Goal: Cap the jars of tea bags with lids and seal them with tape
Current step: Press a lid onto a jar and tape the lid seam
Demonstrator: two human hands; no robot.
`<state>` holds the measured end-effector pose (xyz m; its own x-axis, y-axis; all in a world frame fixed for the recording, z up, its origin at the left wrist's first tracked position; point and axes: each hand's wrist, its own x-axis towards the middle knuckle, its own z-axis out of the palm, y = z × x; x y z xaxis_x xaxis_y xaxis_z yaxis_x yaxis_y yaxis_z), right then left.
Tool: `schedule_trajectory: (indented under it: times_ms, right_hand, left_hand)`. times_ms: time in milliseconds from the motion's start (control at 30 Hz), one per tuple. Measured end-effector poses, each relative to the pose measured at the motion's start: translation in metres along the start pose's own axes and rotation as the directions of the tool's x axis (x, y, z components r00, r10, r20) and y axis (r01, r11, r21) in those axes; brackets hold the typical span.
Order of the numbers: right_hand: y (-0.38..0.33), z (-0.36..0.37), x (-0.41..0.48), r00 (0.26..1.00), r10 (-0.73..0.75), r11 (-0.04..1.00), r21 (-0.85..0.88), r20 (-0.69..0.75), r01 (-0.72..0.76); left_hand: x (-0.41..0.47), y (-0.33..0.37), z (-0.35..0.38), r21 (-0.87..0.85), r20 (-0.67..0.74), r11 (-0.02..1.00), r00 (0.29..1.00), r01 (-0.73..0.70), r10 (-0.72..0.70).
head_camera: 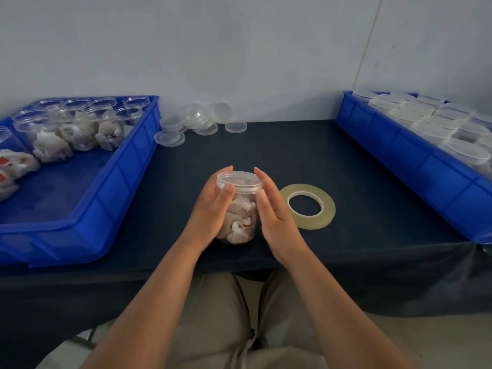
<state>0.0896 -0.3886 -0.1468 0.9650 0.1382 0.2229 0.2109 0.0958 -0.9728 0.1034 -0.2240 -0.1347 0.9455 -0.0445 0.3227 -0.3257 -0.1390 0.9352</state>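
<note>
A clear plastic jar (241, 222) filled with tea bags stands near the table's front edge, with a clear lid (239, 179) on top. My left hand (213, 206) grips the jar's left side, thumb across the rim of the lid. My right hand (274, 211) lies against the jar's right side with straight fingers reaching up to the lid. A roll of clear tape (307, 206) lies flat on the dark cloth just right of my right hand.
A blue tray (111, 187) at left holds several open jars of tea bags (80, 129). Loose clear lids (197, 122) lie at the back by the wall. Another blue tray (415, 155) at right holds several lidded jars (431, 121).
</note>
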Motion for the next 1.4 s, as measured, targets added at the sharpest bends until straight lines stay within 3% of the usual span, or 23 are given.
schedule_trajectory:
  times_ms: [267,467,667,767,900,1000,1100,1300,1400]
  right_hand:
    - [-0.002,-0.003,-0.004,0.999,-0.006,1.0,-0.023,0.046,0.007]
    - [-0.006,-0.003,-0.006,0.981,-0.183,0.981,-0.079,-0.065,0.178]
    - [-0.01,-0.007,0.006,0.964,-0.252,0.943,-0.246,-0.09,0.223]
    - [-0.022,-0.009,0.011,0.962,-0.258,0.871,-0.453,-0.087,0.193]
    - [-0.042,-0.014,0.009,0.982,-0.108,0.611,-0.769,0.152,0.186]
    - [-0.056,-0.024,0.001,0.973,-0.057,0.544,-0.811,0.222,0.217]
    - [-0.07,-0.043,-0.009,0.961,-0.044,0.494,-0.83,0.272,0.258]
    - [-0.126,-0.116,-0.007,0.984,-0.127,0.511,-0.841,0.128,0.175]
    - [-0.158,-0.157,0.001,0.976,-0.219,0.449,-0.888,0.004,0.104]
  left_hand:
    - [-0.011,-0.002,0.007,-0.02,-0.054,1.0,0.999,-0.008,0.007]
    - [-0.017,-0.002,0.012,0.05,-0.033,0.997,0.998,-0.051,0.053]
    - [-0.01,-0.001,0.003,0.076,-0.01,0.997,1.0,-0.008,0.009]
    - [-0.01,0.002,0.003,0.113,0.029,0.994,1.0,0.005,-0.008]
    - [-0.019,-0.007,0.0,-0.063,0.098,0.994,0.991,0.094,-0.088]
    - [-0.018,-0.009,0.0,-0.276,0.057,0.938,0.978,0.209,-0.201]
    - [-0.009,-0.007,0.005,-0.333,-0.011,0.884,0.936,0.328,-0.351]
    - [-0.006,-0.02,0.007,-0.377,0.004,0.847,0.916,0.374,-0.402]
    - [-0.005,-0.024,0.003,-0.456,-0.027,0.811,0.905,0.367,-0.425]
